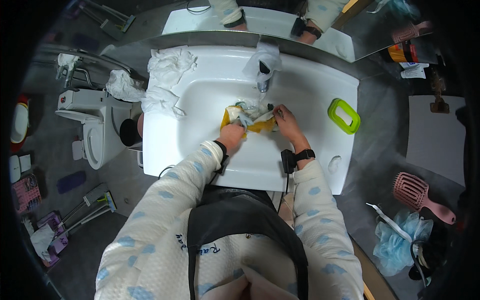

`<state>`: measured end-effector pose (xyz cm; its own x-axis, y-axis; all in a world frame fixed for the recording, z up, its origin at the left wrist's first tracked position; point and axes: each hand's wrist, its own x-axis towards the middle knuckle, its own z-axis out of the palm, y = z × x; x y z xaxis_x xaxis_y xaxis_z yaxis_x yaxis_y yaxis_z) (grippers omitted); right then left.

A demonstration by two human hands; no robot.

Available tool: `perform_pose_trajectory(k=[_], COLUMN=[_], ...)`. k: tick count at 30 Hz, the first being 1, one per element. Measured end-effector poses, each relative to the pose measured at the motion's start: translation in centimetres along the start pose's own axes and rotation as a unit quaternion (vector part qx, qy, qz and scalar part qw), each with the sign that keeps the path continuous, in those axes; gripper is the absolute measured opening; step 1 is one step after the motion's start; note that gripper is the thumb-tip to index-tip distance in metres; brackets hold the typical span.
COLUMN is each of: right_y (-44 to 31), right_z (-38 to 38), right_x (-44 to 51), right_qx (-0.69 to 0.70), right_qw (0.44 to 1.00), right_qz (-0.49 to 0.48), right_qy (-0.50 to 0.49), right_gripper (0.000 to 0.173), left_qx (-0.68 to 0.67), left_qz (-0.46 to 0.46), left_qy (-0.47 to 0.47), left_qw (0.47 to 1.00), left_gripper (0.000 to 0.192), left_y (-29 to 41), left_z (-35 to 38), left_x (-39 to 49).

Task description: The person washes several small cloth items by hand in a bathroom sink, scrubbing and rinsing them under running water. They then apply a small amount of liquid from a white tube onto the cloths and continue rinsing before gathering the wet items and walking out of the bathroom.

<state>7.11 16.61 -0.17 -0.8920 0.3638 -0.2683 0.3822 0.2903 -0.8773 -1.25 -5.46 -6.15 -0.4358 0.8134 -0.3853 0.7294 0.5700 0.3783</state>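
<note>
In the head view, my left hand (231, 135) grips the near left part of a wet yellow and white cloth (263, 125) in the white washbasin (210, 150). My right hand (288, 123) pinches the cloth's right end between thumb and fingers. Bunched folds of it lie between the two hands, with a pale blue strip showing at the middle. Just beyond it stands the metal faucet (263, 87), its top wrapped in a white plastic bag (267, 58). Water and foam lie under the spout; small dark green bits beside them are too unclear to name.
A lime green soap box (345, 118) sits on the basin's right rim, and crumpled white material (168, 67) covers the back left corner. A mirror (258, 18) runs behind. At left stands a toilet (93, 138); a pink hairbrush (412, 193) and blue bath puff (399, 240) are at right.
</note>
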Motion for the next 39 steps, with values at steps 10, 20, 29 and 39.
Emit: perform_pose_trajectory(k=[10, 20, 29, 39], right_y=[-4.5, -6.7, -8.3, -6.0], right_z=[-1.0, -3.2, 0.6, 3.9], right_x=[-1.3, -1.5, 1.3, 5.3], right_qx=[-0.014, 0.247, 0.055, 0.08], right_qw=[1.0, 0.967, 0.997, 0.996], right_qz=[-0.012, 0.061, -0.026, -0.035], right_qy=[0.012, 0.023, 0.037, 0.011], right_gripper=[0.027, 0.029, 0.033, 0.04], left_qx=[0.064, -0.644, -0.694, -0.733], left_qz=[0.015, -0.098, -0.095, -0.118], left_qy=[-0.08, -0.016, 0.04, 0.08], left_qw=[0.995, 0.758, 0.713, 0.666], left_gripper=[0.022, 0.019, 0.027, 0.039], left_y=[-0.1, -0.3, 2.5, 0.8], left_z=[-1.3, -9.9, -14.8, -13.0], left_x=[0.7, 0.1, 1.0, 2.6])
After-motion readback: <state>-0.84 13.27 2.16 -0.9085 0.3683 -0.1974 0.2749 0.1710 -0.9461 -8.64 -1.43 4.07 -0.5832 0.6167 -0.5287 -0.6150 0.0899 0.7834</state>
